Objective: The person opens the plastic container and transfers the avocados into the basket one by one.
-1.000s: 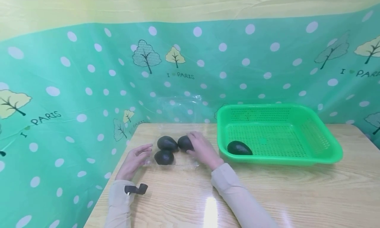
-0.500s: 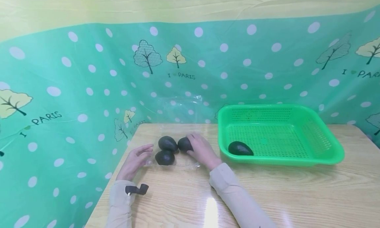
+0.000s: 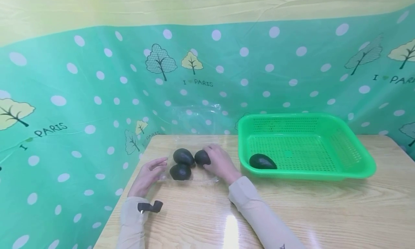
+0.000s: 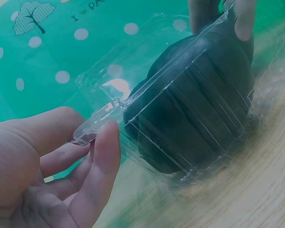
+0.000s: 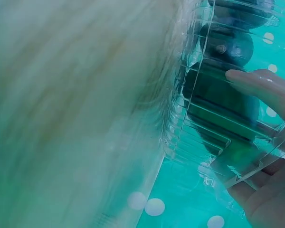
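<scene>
A clear plastic clamshell box (image 4: 102,118) stands at the left of the table with its lid raised behind it. Three dark avocados lie inside: one at the back left (image 3: 183,157), one in front of it (image 3: 180,172) and one at the right (image 3: 202,157). My right hand (image 3: 222,163) grips the right avocado, thumb on the near side and fingers over the far side. With thumb and fingers, my left hand (image 3: 146,176) pinches the box's left rim, as the left wrist view shows. The right wrist view looks through the box's ribbed wall.
A green perforated basket (image 3: 304,174) stands to the right, with one avocado (image 3: 262,161) in its near left corner. The wooden table (image 3: 194,213) ends at a dotted green curtain (image 3: 227,94) behind. A black strap mount (image 3: 150,207) sits on the left sleeve.
</scene>
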Demonstrator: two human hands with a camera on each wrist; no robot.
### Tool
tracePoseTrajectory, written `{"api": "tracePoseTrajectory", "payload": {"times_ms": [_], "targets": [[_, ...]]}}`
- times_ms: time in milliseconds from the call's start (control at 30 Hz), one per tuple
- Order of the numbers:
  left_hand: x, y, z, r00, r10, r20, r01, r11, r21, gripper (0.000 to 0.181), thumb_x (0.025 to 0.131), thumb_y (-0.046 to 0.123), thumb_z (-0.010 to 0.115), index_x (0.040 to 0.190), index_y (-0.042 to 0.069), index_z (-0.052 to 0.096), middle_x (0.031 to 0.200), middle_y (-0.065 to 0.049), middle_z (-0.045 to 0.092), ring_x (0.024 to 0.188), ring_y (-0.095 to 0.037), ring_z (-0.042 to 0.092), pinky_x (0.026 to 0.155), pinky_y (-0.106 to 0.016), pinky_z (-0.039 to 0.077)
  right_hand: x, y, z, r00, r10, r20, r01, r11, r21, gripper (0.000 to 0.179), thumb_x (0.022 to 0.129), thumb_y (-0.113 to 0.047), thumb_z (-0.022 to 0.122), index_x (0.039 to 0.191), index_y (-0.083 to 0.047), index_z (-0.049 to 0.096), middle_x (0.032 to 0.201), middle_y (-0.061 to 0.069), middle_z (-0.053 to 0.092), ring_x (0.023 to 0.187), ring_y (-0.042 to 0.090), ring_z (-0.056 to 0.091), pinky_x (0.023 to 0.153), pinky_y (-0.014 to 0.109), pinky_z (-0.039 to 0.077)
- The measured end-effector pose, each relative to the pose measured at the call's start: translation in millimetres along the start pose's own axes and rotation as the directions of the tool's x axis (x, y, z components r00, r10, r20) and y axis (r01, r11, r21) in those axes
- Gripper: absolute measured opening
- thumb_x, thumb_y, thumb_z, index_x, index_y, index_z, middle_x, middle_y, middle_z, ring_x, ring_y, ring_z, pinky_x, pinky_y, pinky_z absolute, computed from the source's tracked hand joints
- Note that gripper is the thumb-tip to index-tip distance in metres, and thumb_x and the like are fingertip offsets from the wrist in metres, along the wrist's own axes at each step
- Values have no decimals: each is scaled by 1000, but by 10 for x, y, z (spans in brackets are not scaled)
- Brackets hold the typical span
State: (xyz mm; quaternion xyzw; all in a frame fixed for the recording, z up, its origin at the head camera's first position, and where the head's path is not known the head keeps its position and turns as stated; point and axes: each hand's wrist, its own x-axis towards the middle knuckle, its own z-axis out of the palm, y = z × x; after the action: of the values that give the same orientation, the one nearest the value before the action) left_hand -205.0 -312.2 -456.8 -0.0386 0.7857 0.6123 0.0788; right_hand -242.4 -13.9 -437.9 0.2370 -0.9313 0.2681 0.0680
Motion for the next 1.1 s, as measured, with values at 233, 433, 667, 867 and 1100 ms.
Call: {"api": "tracePoseTrajectory", "payload": {"times_ms": [233, 433, 667, 867, 1100], "targets": [[-1, 2, 11, 1000, -15, 13, 16, 1000, -20, 50, 97, 16, 60, 145, 8, 48, 144, -19, 49, 110, -14, 58, 86, -26, 56, -10, 19, -32, 1000, -10, -13, 11, 1000, 18, 57, 75, -15, 84, 128, -6, 63, 129, 13, 61, 120, 29, 57, 102, 42, 51], [4, 5, 13, 1000, -1, 28, 2, 1000, -23, 50, 97, 13, 58, 146, 6, 47, 145, -21, 48, 112, -19, 58, 87, -28, 56, -14, 5, -119, 999, -28, -25, 29, 999, 22, 56, 76, -18, 85, 128, -9, 64, 125, 9, 62, 117, 25, 57, 101, 39, 52], [12, 18, 0, 999, 15, 29, -14, 999, -34, 50, 98, 12, 58, 146, 6, 46, 144, -22, 47, 115, -20, 57, 88, -27, 56, -27, -40, -272, 996, -70, -60, 69, 997, -16, 57, 76, -20, 85, 128, -8, 63, 126, 9, 61, 119, 25, 56, 101, 39, 51], [4, 18, -15, 999, 7, 34, -6, 1000, -17, 51, 98, 16, 59, 146, 8, 46, 145, -21, 47, 108, -18, 59, 87, -26, 56, -66, -50, -393, 990, -92, -106, 93, 996, 1, 54, 73, -19, 86, 122, -5, 66, 120, 9, 64, 113, 25, 59, 98, 38, 53], [38, -12, -26, 999, 11, 41, -10, 1000, -28, 51, 99, 18, 59, 147, 6, 45, 145, -21, 46, 118, -22, 55, 89, -26, 56, -133, -40, -542, 982, -99, -161, 106, 994, 31, 58, 73, -17, 86, 125, -5, 64, 122, 13, 64, 110, 29, 63, 95, 39, 55]]}}
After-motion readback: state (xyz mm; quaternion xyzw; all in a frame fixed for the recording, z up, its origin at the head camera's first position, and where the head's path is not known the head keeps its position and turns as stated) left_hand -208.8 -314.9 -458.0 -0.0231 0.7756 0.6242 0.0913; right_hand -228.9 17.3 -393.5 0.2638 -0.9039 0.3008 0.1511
